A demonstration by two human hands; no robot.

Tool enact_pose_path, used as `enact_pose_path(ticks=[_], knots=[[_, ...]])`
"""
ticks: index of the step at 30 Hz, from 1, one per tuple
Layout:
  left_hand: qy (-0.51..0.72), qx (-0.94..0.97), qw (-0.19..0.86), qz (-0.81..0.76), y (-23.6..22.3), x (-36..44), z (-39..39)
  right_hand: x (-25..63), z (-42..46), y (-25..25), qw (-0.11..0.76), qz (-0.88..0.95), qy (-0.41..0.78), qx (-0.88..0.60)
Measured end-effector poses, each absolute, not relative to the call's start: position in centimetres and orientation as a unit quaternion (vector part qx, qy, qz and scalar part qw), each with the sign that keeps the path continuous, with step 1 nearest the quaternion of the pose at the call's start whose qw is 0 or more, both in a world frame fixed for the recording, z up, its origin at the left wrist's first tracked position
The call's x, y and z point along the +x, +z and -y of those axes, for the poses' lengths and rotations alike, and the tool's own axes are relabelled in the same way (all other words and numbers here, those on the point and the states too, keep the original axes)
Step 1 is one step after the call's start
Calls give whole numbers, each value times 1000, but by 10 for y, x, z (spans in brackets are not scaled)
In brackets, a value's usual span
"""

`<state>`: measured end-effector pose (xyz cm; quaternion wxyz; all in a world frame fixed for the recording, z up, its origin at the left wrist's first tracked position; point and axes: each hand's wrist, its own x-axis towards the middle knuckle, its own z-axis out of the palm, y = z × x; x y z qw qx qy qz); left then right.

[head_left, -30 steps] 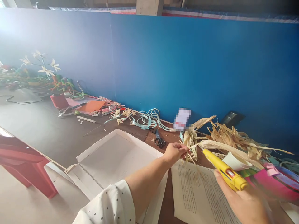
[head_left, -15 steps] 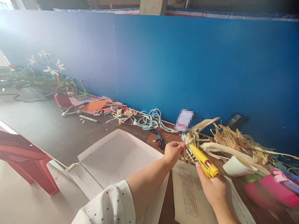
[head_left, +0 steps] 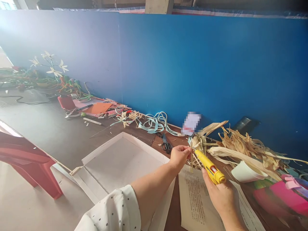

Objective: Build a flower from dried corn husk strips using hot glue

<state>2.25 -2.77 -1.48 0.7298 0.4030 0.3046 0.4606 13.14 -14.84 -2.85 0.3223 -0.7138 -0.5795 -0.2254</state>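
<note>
My right hand (head_left: 222, 192) grips a yellow hot glue gun (head_left: 209, 166), its nozzle pointing up and left. My left hand (head_left: 179, 157) pinches a thin strip of dried corn husk (head_left: 192, 162) between thumb and fingertips. The glue gun's tip is right beside this strip; whether they touch I cannot tell. Just behind the fingers lies a bunch of pale husk (head_left: 199, 142). Printed sheets of paper (head_left: 192, 199) lie under both hands. Black-handled scissors (head_left: 166, 144) rest left of the left hand.
A shallow white box lid (head_left: 120, 160) lies under my left forearm. Dried husks (head_left: 243, 144), a pale cup (head_left: 247, 172) and a pink container (head_left: 288, 195) stand right. Blue cord (head_left: 156, 123) and husk flowers (head_left: 124, 118) lie along the blue partition (head_left: 192, 64). A red plastic stool (head_left: 31, 163) is left.
The view has shifted very slightly. Both hands keep almost the same pose, with the glue gun's tip still at the husk strip.
</note>
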Motion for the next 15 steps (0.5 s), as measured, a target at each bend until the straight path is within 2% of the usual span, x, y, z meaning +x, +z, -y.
enact_pose_path(ticks=[15], knots=[[465, 412, 721, -307, -19, 24, 25, 134, 149, -33, 316, 576, -230, -718]])
